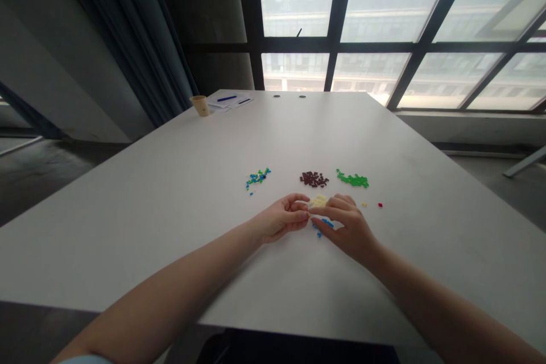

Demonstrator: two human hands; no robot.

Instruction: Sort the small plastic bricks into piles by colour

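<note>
My left hand (281,219) and my right hand (346,224) meet low over the white table (140,227), both half closed, with the fingers curled toward each other. Whether they are gripping a tiny brick I cannot tell, since my fingers hide the spot where they come together. A small heap of pale yellow bricks (318,201) sits just beyond my fingers, touching or nearly touching my right hand, and a scatter of blue bricks (323,227) lies beneath my right fingers. Farther out, three loose piles run in a row: mixed blue and green bricks (257,178), dark brown bricks (314,178) and bright green bricks (352,180). To the right of my hand lie a lone yellow brick (364,204) and a lone red brick (380,205). At the far end of the table stand a tan cup (200,106) and some papers (230,101) with a blue pen (226,98) on them, below a large dark-framed window (341,23)
</note>
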